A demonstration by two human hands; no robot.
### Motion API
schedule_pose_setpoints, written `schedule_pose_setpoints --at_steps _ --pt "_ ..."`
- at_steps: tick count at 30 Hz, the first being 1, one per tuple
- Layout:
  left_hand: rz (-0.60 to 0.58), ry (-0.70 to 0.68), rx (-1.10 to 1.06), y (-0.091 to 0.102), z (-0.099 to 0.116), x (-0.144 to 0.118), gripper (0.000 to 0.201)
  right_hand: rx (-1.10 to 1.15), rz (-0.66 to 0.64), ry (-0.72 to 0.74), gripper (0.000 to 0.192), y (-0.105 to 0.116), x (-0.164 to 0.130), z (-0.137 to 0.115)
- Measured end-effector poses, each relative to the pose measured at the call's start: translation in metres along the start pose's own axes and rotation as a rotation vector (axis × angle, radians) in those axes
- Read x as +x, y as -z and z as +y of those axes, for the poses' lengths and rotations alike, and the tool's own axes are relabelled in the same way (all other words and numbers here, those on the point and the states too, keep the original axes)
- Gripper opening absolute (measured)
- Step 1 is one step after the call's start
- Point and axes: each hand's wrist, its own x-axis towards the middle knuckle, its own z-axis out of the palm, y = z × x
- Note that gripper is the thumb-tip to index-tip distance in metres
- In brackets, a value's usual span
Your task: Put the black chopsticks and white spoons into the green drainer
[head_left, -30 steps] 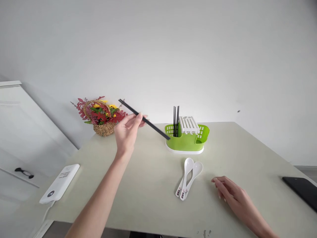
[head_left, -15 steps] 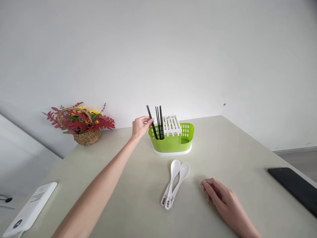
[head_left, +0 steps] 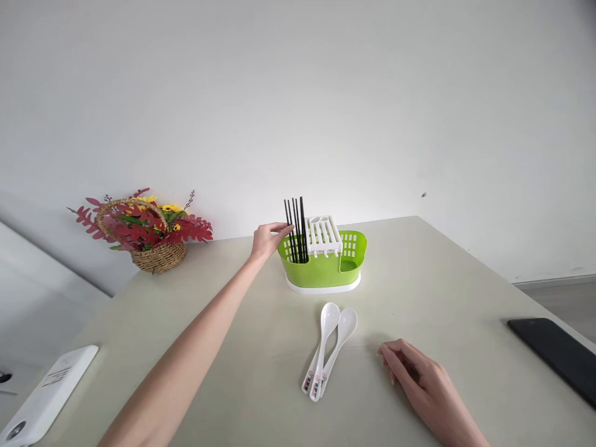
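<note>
My left hand (head_left: 269,238) reaches to the left end of a green cutlery holder (head_left: 321,270), thumb and fingers pinched on black chopsticks (head_left: 302,230). Several chopsticks stand nearly upright in that left compartment, their lower parts partly behind the green wall. A white slotted rack (head_left: 323,234) tops the middle of the holder. In front of it, white spoons (head_left: 330,315) lie crossed on the table, with printed marks on their handles. To their right my right hand (head_left: 421,375) rests on the tabletop, its fingers curled and nothing seen in them.
On the back left stands a wicker basket (head_left: 161,257) of red and yellow flowers. A white flat device (head_left: 56,388) lies at the left edge, and a black phone (head_left: 554,354) at the right. Behind the table (head_left: 419,279) rises a pale wall (head_left: 298,105).
The chopsticks pinched by my left hand have gone from leaning left to nearly upright, closer to the others. My left hand has shifted slightly right. My right hand stays on the table.
</note>
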Motion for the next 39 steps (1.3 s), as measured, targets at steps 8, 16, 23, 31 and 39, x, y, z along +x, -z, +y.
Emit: schedule_pose_setpoints --at_steps 8,16,23,31,39 --pt "0.176 0.125 -0.106 0.014 -0.042 -0.031 0.057 -0.027 0.028 -0.022 0.045 -0.002 -0.001 -0.005" --pt "0.123 0.213 -0.104 0.035 -0.112 -0.125 0.056 -0.086 0.061 -0.098 0.045 -0.012 0.007 -0.003" --pt "-0.01 0.141 -0.155 0.046 -0.099 -0.176 0.049 -0.049 0.022 -0.123 0.05 -0.022 0.046 -0.006" --pt "-0.03 0.14 -0.168 0.05 -0.094 -0.202 0.046 -0.03 -0.136 -0.177 0.046 -0.029 0.072 -0.017" --pt "-0.045 0.126 -0.171 0.053 -0.09 -0.216 0.046 -0.021 -0.256 -0.214 0.047 -0.026 0.074 -0.016"
